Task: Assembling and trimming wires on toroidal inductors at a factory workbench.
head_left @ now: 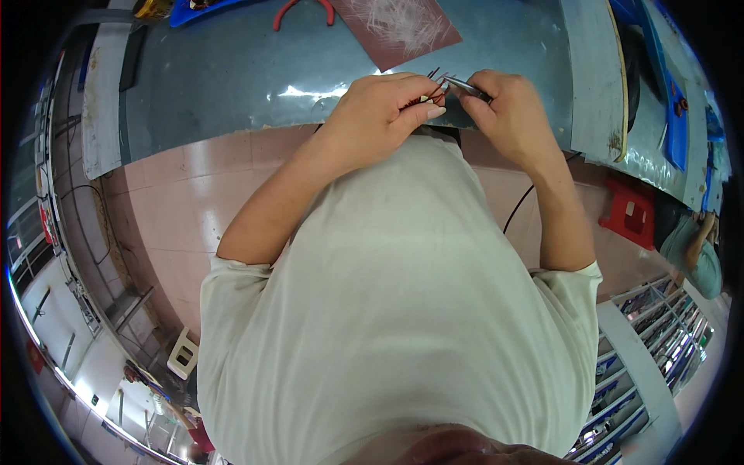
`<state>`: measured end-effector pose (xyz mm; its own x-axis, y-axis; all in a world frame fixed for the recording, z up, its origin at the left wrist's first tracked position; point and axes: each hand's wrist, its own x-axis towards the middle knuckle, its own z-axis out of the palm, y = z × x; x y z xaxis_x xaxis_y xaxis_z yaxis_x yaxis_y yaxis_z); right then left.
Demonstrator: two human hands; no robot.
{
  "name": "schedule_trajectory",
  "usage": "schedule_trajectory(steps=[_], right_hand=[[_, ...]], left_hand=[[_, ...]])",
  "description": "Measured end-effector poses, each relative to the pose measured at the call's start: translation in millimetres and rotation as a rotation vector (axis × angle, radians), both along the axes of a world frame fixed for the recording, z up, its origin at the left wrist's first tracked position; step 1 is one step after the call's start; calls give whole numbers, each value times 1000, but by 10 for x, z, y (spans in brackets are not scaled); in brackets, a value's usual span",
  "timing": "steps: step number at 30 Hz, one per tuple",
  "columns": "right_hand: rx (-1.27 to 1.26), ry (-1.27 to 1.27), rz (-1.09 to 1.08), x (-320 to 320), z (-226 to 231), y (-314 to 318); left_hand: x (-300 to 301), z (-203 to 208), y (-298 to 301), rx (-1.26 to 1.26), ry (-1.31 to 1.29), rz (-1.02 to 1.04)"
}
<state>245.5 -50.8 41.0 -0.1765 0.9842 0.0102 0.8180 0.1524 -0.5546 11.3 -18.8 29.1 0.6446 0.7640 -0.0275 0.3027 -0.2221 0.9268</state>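
Note:
Between the thumb and fingers of my left hand (376,112) is a small wire-wound part (425,99), reddish-brown with a pale spot. Several thin dark and reddish wire ends stick up from it; my fingers hide most of its body. My right hand (508,108) is closed round metal tweezers (466,87). Their tips point left and meet the wire ends, though whether they pinch one is too small to tell. Both hands are close together above the table's front edge.
Ahead on the grey table (217,85) lies a reddish-brown sheet (387,56) with a heap of thin clear strands (399,23). Red-handled pliers (329,11) and a blue tray (194,12) are further back. At right are another blue tray (676,128), a red stool (629,213) and another person (690,252).

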Motion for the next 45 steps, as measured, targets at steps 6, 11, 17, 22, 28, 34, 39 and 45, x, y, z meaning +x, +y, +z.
schedule_trajectory(steps=[6,11,17,22,28,34,39,45], right_hand=[[-246,60,-17,3,-17,55],[-116,81,43,-5,-64,43],[251,-121,73,-18,20,-35],[354,-231,135,-35,5,-57],[310,-321,142,-72,-35,-79],[-295,51,-431,409,160,328],[204,111,-341,855,567,171],[123,175,-30,28,367,34]], left_hand=[[-10,-98,21,99,-43,-30],[-6,-52,23,-47,0,-12],[-5,-81,26,-70,-6,13],[-1,-58,25,-41,39,6],[-20,-105,16,52,74,-41],[-95,-310,-236,544,81,-302],[-163,-20,-134,157,24,122],[-1,329,113,-183,-271,217]])
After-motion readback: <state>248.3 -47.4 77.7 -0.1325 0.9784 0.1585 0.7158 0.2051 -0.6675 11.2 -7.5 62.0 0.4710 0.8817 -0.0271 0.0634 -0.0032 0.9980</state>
